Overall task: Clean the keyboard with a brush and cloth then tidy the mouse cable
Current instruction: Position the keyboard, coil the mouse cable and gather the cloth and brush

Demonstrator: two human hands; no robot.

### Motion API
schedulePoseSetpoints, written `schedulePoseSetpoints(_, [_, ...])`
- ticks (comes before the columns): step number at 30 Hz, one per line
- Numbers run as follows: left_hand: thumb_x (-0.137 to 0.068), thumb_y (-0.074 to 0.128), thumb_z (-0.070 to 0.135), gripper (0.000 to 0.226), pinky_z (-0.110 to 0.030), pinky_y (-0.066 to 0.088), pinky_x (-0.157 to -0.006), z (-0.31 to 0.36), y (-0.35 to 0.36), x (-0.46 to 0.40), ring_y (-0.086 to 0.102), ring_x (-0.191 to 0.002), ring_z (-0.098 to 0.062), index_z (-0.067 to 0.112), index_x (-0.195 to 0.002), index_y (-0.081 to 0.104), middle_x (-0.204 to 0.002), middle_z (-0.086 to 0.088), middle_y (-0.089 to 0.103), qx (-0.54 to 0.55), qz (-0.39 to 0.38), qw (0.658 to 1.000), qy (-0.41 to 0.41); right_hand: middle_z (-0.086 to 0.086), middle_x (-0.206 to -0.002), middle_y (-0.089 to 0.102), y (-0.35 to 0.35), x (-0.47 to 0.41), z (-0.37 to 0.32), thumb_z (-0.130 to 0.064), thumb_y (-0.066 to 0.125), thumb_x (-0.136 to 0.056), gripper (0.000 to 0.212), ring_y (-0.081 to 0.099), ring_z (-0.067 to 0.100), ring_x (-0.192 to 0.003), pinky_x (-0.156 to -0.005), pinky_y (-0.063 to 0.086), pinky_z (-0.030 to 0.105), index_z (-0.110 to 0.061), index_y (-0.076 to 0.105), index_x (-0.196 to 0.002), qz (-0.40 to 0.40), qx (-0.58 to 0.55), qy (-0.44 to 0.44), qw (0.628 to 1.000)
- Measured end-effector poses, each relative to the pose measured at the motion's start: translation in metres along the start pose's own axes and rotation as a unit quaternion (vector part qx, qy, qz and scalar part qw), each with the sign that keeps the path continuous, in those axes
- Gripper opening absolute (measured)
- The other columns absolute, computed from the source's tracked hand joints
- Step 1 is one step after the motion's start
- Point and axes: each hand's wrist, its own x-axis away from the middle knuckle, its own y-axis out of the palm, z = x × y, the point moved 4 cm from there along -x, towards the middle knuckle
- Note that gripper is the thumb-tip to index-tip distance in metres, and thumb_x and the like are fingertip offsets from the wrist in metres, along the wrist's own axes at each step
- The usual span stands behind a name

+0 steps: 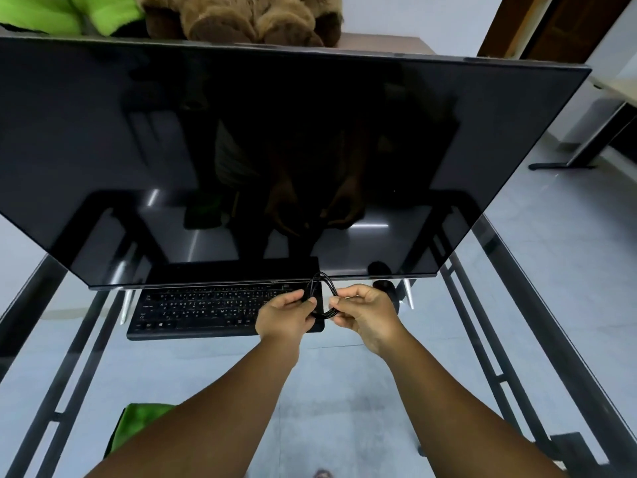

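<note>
A black keyboard [206, 310] lies on the glass desk [344, 391] under the bottom edge of the big dark monitor. Above the keyboard's right end, the black mouse cable [321, 288] is wound into a small coil of several loops. My left hand [287, 313] pinches the coil's left side. My right hand [365, 313] grips its lower right side. The black mouse [386, 288] sits just beyond my right hand, partly hidden by it. A green cloth [136, 427] lies at the desk's near left edge, partly behind my left forearm. No brush is in view.
A large black monitor [275, 150] on silver feet fills the upper view and overhangs the keyboard. A brown plush toy [241, 19] and a green fabric [51, 12] sit behind it. The desk's black frame bars show through the glass. Another desk's leg [586, 146] stands at the right.
</note>
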Motion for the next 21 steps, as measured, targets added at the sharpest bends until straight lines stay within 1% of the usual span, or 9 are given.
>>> schedulePoseSetpoints(4, [-0.072,0.082,0.007,0.025,-0.029,0.059,-0.075,-0.010,0.011,-0.008,0.073,-0.072,-0.014,0.017,-0.093,0.073,-0.083,-0.001,0.075,-0.056,0.003,0.998,0.030,0.017,-0.078,0.067,-0.017,-0.007,0.010,-0.010,0.077,-0.081,0.017,0.066,0.021,-0.066,-0.067,0.059,0.032,-0.002,0.070,-0.093,0.024,0.037,-0.017,0.999])
schedulePoseSetpoints(5, [-0.073,0.082,0.009,0.025,-0.027,0.058,-0.074,-0.013,0.016,-0.010,0.072,-0.071,-0.012,0.019,-0.094,0.074,-0.081,0.003,0.074,-0.081,0.012,0.996,0.043,0.015,-0.082,0.068,-0.025,-0.009,0.016,-0.017,0.076,-0.083,0.016,0.066,0.020,-0.071,-0.073,0.060,0.034,-0.006,0.071,-0.094,0.049,0.080,-0.034,0.995])
schedulePoseSetpoints(6, [-0.073,0.082,0.012,0.025,-0.022,0.057,-0.071,-0.013,0.020,-0.012,0.071,-0.072,-0.010,0.019,-0.095,0.074,-0.080,0.007,0.072,-0.108,0.020,0.992,0.063,0.011,-0.093,0.070,-0.033,-0.012,0.021,-0.025,0.072,-0.087,0.018,0.066,0.017,-0.080,-0.082,0.058,0.035,-0.011,0.072,-0.098,0.088,0.161,-0.064,0.981])
schedulePoseSetpoints(8, [-0.075,0.080,0.014,0.025,-0.011,0.049,-0.066,-0.018,0.030,-0.014,0.067,-0.074,-0.006,0.020,-0.099,0.074,-0.081,0.011,0.068,-0.160,0.021,0.982,0.098,-0.001,-0.124,0.061,-0.051,-0.011,0.031,-0.035,0.060,-0.093,0.033,0.059,0.013,-0.110,-0.098,0.048,0.031,-0.018,0.064,-0.121,0.154,0.340,-0.141,0.917])
schedulePoseSetpoints(10, [-0.078,0.078,0.015,0.025,-0.009,0.045,-0.068,-0.025,0.040,-0.016,0.064,-0.077,-0.005,0.019,-0.102,0.074,-0.083,0.010,0.067,-0.204,0.011,0.971,0.121,-0.001,-0.145,0.046,-0.065,-0.008,0.044,-0.035,0.050,-0.097,0.048,0.043,0.015,-0.133,-0.109,0.035,0.030,-0.015,0.047,-0.141,0.149,0.460,-0.197,0.853])
schedulePoseSetpoints(12, [-0.081,0.075,0.015,0.025,-0.013,0.045,-0.074,-0.032,0.052,-0.019,0.064,-0.082,-0.008,0.017,-0.106,0.073,-0.092,0.004,0.071,-0.238,-0.004,0.961,0.138,0.002,-0.155,0.034,-0.076,-0.008,0.059,-0.037,0.041,-0.098,0.057,0.028,0.018,-0.144,-0.114,0.025,0.032,-0.012,0.034,-0.148,0.118,0.551,-0.211,0.799])
schedulePoseSetpoints(14, [-0.085,0.071,0.015,0.025,-0.013,0.043,-0.076,-0.038,0.062,-0.023,0.063,-0.085,-0.007,0.016,-0.109,0.073,-0.102,-0.001,0.072,-0.275,-0.010,0.949,0.156,0.003,-0.159,0.025,-0.082,-0.007,0.070,-0.039,0.037,-0.098,0.061,0.019,0.019,-0.148,-0.117,0.018,0.032,-0.012,0.025,-0.152,0.098,0.605,-0.206,0.763])
schedulePoseSetpoints(16, [-0.086,0.069,0.015,0.026,-0.011,0.042,-0.076,-0.043,0.068,-0.029,0.063,-0.088,-0.008,0.016,-0.112,0.072,-0.107,-0.001,0.072,-0.307,-0.004,0.936,0.171,0.002,-0.161,0.018,-0.089,-0.007,0.080,-0.038,0.037,-0.099,0.062,0.013,0.018,-0.149,-0.120,0.015,0.032,-0.013,0.019,-0.153,0.084,0.630,-0.195,0.747])
schedulePoseSetpoints(21, [-0.089,0.064,0.017,0.030,-0.015,0.043,-0.079,-0.043,0.078,-0.044,0.067,-0.096,-0.015,0.018,-0.119,0.069,-0.111,-0.002,0.072,-0.337,0.018,0.924,0.179,0.001,-0.163,0.011,-0.092,-0.009,0.095,-0.036,0.037,-0.100,0.063,0.007,0.017,-0.150,-0.117,0.006,0.026,-0.014,0.015,-0.154,0.048,0.641,-0.187,0.743])
